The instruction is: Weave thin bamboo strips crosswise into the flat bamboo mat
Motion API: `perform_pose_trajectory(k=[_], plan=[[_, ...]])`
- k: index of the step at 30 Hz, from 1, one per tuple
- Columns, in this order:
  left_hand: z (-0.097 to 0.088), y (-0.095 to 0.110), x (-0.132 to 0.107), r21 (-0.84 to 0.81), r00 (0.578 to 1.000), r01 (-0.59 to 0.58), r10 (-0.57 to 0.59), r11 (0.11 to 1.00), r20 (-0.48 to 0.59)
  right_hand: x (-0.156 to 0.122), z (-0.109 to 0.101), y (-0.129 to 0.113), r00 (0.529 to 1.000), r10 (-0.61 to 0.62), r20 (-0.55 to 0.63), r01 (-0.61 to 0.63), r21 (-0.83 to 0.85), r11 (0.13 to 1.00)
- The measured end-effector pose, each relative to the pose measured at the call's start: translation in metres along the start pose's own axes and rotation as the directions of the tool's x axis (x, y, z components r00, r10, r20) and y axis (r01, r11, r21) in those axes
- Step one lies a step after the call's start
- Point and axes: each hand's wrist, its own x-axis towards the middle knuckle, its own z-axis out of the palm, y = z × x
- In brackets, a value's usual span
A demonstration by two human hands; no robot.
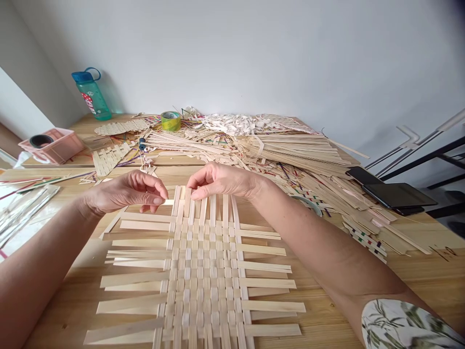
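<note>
A mat of pale wood strips point(203, 271), woven over and under, lies flat on the wooden table, its loose strip ends spreading left and right. At its far left corner my left hand point(136, 191) pinches the end of a thin cross strip point(169, 202) between thumb and fingers. Close by, my right hand point(214, 180) is closed on an upright strip point(188, 201) at the mat's far edge, thumb in front. Both hands are just above the top row of weaving. The cross strip's other end is hidden behind the upright strips and my right fingers.
Bundled loose strips point(294, 150) and scraps cover the table's back. A tape roll point(170, 121), a blue-green bottle point(92, 97) and a pink basket point(63, 148) stand at the back left. Dark phones point(397, 196) lie at the right edge, near a metal frame point(414, 140).
</note>
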Motion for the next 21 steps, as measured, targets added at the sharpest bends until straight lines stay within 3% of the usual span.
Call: perform_pose_trajectory(k=[4, 14, 21], plan=[[-0.002, -0.006, 0.001, 0.000, 0.999, -0.034, 0.034, 0.999, 0.000, 0.001, 0.001, 0.002, 1.000, -0.001, 0.012, 0.001, 0.055, 0.998], [-0.002, -0.014, 0.006, -0.002, 1.000, -0.024, 0.024, 1.000, 0.010, 0.003, 0.003, 0.004, 0.999, -0.025, 0.033, 0.026, -0.012, 1.000], [0.006, 0.006, 0.003, 0.106, 0.999, 0.049, -0.051, 0.993, 0.016, 0.003, 0.005, 0.005, 0.997, 0.051, -0.054, -0.058, -0.150, 0.987]])
